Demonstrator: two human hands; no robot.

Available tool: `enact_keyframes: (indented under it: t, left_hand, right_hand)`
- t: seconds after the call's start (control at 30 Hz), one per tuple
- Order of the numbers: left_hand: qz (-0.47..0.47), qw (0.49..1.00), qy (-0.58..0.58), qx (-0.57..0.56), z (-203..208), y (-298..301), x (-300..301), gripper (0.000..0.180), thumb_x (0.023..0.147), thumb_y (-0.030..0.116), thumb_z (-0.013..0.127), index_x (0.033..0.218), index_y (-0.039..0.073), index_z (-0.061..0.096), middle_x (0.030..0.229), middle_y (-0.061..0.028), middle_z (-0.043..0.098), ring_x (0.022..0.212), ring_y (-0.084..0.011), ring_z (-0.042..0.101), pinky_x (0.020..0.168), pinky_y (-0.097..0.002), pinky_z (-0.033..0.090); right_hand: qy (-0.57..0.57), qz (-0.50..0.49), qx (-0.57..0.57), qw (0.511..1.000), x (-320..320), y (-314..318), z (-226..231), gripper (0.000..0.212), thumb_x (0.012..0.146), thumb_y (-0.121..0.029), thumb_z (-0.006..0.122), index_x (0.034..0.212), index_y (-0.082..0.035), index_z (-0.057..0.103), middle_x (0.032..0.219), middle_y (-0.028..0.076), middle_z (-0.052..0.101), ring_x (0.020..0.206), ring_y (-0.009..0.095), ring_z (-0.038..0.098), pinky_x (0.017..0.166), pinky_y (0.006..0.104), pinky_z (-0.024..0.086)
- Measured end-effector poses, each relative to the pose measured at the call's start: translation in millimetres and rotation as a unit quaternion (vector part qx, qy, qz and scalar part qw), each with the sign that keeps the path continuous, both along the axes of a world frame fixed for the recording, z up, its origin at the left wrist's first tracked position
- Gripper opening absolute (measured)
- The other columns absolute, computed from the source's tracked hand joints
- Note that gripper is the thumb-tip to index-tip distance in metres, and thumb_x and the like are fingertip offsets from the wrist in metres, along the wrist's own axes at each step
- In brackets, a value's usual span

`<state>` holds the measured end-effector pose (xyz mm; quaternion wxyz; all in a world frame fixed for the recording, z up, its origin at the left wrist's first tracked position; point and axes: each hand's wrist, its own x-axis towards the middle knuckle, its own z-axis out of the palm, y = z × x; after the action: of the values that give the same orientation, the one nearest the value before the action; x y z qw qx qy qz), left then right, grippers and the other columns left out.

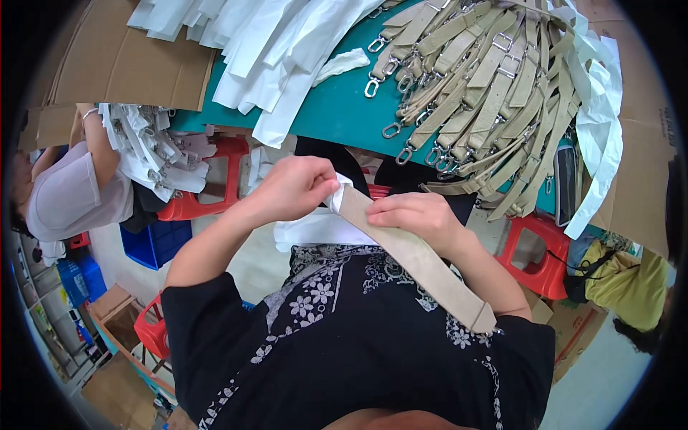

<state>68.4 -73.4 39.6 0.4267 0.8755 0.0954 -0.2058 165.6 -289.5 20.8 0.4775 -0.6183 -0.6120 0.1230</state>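
A wide beige bag strap (423, 269) slants across my front, its lower end with a small metal fitting lying against my right upper arm. My right hand (419, 218) is closed on the strap near its upper end, fingers laid over its face. At that end, a white wrapping sleeve (335, 199) sits around the strap's tip. Thumb and fingers of my left hand (304, 185) pinch the sleeve there. More white wrapping material (322, 231) hangs below my hands, over my lap. What lies inside the sleeve is hidden.
A green table (322, 136) ahead bears white sleeves (265, 57) and a heap of beige straps (473, 93) with metal clasps. Red stools (534, 258) stand at both sides. To the left sits another person (79, 186) beside wrapped straps (154, 147); cardboard (136, 61) borders the table.
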Motion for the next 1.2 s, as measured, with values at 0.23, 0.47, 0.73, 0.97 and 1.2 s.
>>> enact_keyframes:
  t: [0.23, 0.47, 0.73, 0.97, 1.2]
  left_hand:
    - [0.078, 0.992, -0.031, -0.091, -18, -5, -3, 0.014, 0.081, 0.012, 0.059, 0.075, 0.0, 0.056, 0.059, 0.0007, 0.05, 0.055, -0.0059, 0.043, 0.048, -0.0243, 0.035]
    - [0.076, 0.996, 0.024, -0.049, -29, 9, 0, 0.018, 0.081, 0.015, 0.059, 0.072, -0.001, 0.054, 0.056, 0.0019, 0.048, 0.052, -0.0057, 0.041, 0.045, -0.0244, 0.033]
    - [0.032, 0.998, -0.048, -0.019, -27, 11, 8, 0.018, 0.08, 0.018, 0.057, 0.078, 0.0, 0.057, 0.058, -0.0027, 0.052, 0.053, -0.0117, 0.047, 0.05, -0.0278, 0.037]
    - [0.059, 0.991, 0.033, -0.112, -12, 6, 6, 0.018, 0.083, 0.018, 0.056, 0.078, 0.001, 0.057, 0.059, 0.0007, 0.051, 0.053, -0.0071, 0.044, 0.049, -0.0251, 0.035]
    - [0.075, 0.986, 0.032, -0.145, 1, 7, 1, 0.017, 0.086, 0.017, 0.056, 0.077, 0.002, 0.055, 0.061, 0.0074, 0.045, 0.054, -0.0007, 0.036, 0.045, -0.0184, 0.029]
  right_hand:
    - [0.025, -0.054, -0.076, 0.995, -2, 19, -9, 0.024, 0.068, -0.006, 0.059, 0.09, -0.015, 0.063, 0.089, 0.001, 0.058, 0.077, 0.018, 0.058, 0.063, 0.0262, 0.048]
    - [0.072, 0.017, 0.049, 0.996, 9, -12, 1, 0.017, 0.068, -0.006, 0.06, 0.084, -0.012, 0.063, 0.09, 0.004, 0.059, 0.067, 0.018, 0.06, 0.055, 0.0247, 0.048]
    - [0.128, -0.053, 0.052, 0.989, 17, 13, -3, 0.021, 0.063, -0.004, 0.064, 0.084, -0.003, 0.063, 0.087, 0.009, 0.063, 0.076, 0.02, 0.062, 0.067, 0.0272, 0.05]
    - [0.108, -0.01, -0.086, 0.99, 22, 13, 30, 0.022, 0.064, -0.005, 0.064, 0.085, -0.008, 0.065, 0.081, 0.004, 0.064, 0.073, 0.021, 0.063, 0.065, 0.0274, 0.05]
    - [0.065, -0.037, -0.095, 0.993, 8, 43, 0, 0.024, 0.063, -0.004, 0.067, 0.086, -0.012, 0.068, 0.086, 0.005, 0.053, 0.075, 0.018, 0.052, 0.066, 0.0267, 0.045]
